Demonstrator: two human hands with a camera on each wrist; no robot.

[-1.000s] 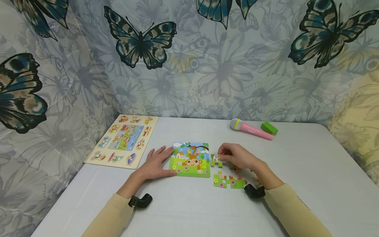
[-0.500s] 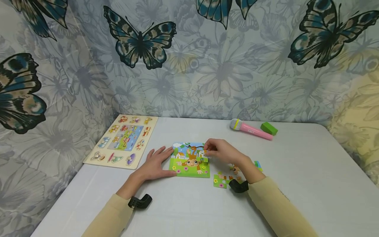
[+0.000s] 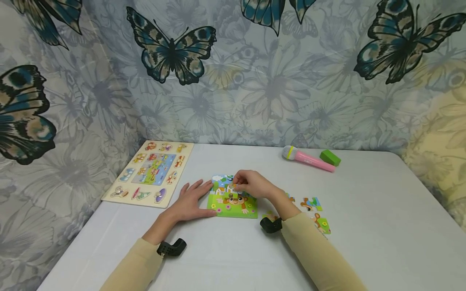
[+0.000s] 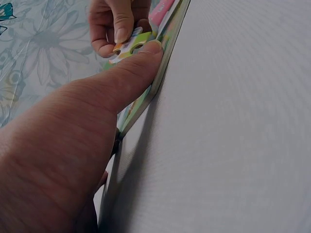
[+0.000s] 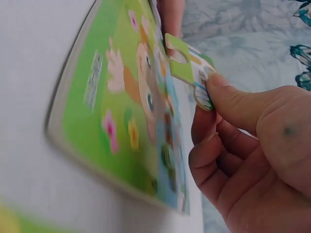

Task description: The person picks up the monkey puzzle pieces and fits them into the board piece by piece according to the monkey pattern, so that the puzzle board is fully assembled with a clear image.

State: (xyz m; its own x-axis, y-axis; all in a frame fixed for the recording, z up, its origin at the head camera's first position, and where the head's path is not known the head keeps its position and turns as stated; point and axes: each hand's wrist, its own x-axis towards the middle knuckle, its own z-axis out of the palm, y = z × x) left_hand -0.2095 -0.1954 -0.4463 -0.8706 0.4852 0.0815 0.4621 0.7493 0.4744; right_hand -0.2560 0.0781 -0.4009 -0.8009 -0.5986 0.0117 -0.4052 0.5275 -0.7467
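A square puzzle board (image 3: 230,211) with a monkey picture lies on the table. My left hand (image 3: 192,203) rests at its left edge, fingers spread, with the thumb (image 4: 129,77) along the near left corner. Over the upper part of the board, my right hand (image 3: 254,184) pinches a puzzle piece (image 5: 183,68) between thumb and fingers. The piece is held tilted, green at one end with a white building on it. In the head view the right fingers hide part of the board's picture.
Loose puzzle pieces (image 3: 322,223) lie right of the board, some hidden under the right forearm. A wooden picture board (image 3: 165,198) is at the back left. A pink toy microphone (image 3: 311,159) and a green block (image 3: 330,157) lie at the back right.
My right hand has picked up the puzzle piece from beside the board and carried it left over the board. The left hand has stayed in place.
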